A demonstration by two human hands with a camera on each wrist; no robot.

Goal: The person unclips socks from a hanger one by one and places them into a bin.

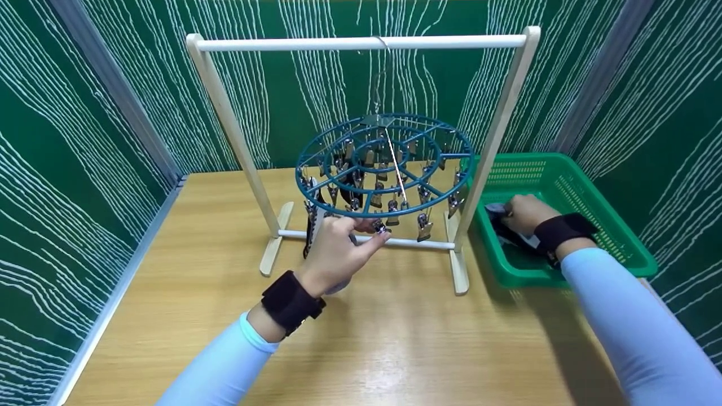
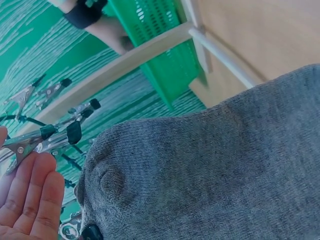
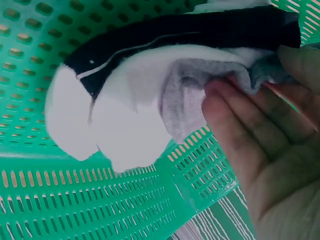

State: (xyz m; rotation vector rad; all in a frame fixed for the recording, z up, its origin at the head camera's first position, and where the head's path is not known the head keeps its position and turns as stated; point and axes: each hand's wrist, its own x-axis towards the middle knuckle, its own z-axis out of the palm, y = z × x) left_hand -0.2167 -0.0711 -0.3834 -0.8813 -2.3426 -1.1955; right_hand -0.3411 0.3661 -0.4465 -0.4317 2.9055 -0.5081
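Observation:
At the near rim of a round teal clip hanger [image 1: 333,210], my left hand [image 1: 338,248] pinches a metal clip [image 1: 381,227] between thumb and fingers. A grey sock [image 2: 215,170] hangs close by and fills much of the left wrist view; the hand partly hides it in the head view. Inside the green basket [image 1: 606,225], my right hand [image 1: 529,215] grips a grey sock [image 3: 175,107] between thumb and fingers. Around that sock lie black fabric [image 3: 165,36] and white fabric [image 3: 125,115], probably more socks.
The hanger hooks over the top bar [image 1: 293,44] of a wooden stand, whose right post [image 1: 502,129] rises between my hands. Several metal clips dangle under the rings. Dark and white socks [image 1: 311,217] hang at the hanger's left side. Green patterned panels [image 1: 51,169] enclose the table [image 1: 186,316].

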